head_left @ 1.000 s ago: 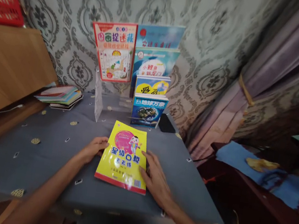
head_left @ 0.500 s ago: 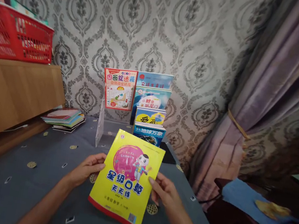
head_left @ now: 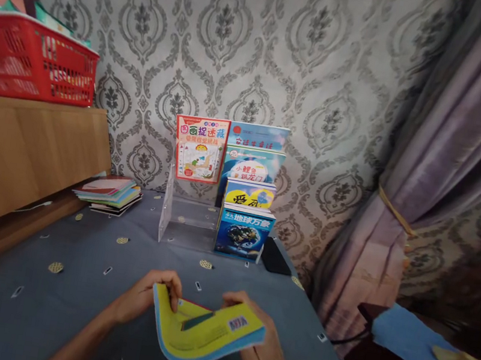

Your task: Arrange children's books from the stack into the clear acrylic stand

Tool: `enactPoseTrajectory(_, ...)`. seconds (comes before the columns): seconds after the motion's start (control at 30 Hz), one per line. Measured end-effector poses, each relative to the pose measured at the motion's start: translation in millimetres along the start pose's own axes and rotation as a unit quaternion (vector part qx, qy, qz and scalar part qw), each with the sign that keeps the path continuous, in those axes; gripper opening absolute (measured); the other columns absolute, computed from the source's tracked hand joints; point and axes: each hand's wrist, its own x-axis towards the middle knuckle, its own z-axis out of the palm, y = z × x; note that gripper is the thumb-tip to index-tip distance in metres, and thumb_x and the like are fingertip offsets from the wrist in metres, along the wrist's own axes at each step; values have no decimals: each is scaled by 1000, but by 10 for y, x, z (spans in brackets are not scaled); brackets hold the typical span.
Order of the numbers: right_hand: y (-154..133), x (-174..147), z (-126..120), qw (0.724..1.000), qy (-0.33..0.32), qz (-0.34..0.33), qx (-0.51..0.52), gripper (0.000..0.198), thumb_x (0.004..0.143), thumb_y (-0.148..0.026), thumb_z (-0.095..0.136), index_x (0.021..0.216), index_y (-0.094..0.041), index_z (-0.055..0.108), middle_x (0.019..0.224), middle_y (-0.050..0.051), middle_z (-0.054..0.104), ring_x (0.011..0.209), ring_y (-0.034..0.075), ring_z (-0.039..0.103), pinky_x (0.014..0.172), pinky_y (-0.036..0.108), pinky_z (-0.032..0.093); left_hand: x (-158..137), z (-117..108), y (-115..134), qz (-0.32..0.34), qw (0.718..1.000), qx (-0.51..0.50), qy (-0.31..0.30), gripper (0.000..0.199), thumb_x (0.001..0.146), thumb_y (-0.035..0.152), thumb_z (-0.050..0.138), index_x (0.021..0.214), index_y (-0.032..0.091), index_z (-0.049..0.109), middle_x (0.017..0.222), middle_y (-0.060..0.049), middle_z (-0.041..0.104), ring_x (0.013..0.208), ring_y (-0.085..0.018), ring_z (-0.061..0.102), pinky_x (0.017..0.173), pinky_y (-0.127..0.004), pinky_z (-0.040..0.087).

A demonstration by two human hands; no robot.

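A thin yellow workbook with a blue edge and a barcode is held low over the table, bowed into a curve between both hands. My left hand is closed on its left end, the fingers bent over the edge. My right hand grips the other end, partly hidden behind the pages. Beyond the hands stands a clear book rack. In its right column are several books, with a blue book showing the Earth lowest. A red-bordered picture book sits upper left in the rack.
A stack of thin books lies at the left, beside a wooden cabinet with a red basket on top. A dark flat object is right of the rack. A purple curtain hangs at the right.
The workbook has gone from upright with its front cover facing me to bent, tipped flatter, with the barcode side showing. Both hands have moved lower. The view has shifted slightly.
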Motion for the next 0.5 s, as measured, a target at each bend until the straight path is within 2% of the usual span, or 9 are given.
enactPoseTrajectory(0.17, 90, 69, 8, 996, 56, 53, -36, 42, 97, -52, 41, 119, -25, 65, 104, 9, 74, 92, 27, 70, 83, 40, 57, -20, -101, 153, 58, 998, 12, 3, 30, 89, 47, 62, 93, 18, 63, 89, -6, 68, 80, -17, 61, 72, -27, 46)
enactPoseTrajectory(0.3, 76, 226, 54, 996, 66, 46, 45, 40, 98, -51, 43, 122, -23, 59, 101, 9, 74, 85, 24, 70, 75, 35, 58, 35, -269, 345, 86, 995, 46, 10, 21, 91, 39, 58, 92, 18, 59, 84, -1, 57, 75, -14, 54, 70, -26, 44)
enactPoseTrajectory(0.4, 27, 409, 113, 991, 87, 26, 95, 31, 98, -49, 45, 112, -25, 57, 93, 6, 72, 80, 21, 67, 68, 29, 57, 183, -450, 518, 76, 996, 51, -22, 13, 86, 30, 58, 93, 18, 57, 85, 1, 54, 74, -13, 54, 70, -26, 45)
enactPoseTrajectory(0.5, 23, 620, 187, 988, 128, 5, 88, 24, 97, -47, 49, 91, -25, 56, 77, 2, 64, 67, 17, 61, 59, 25, 52, 397, -664, 678, 44, 993, 65, -86, 15, 80, 23, 58, 95, 19, 57, 88, 0, 56, 76, -14, 56, 72, -27, 47)
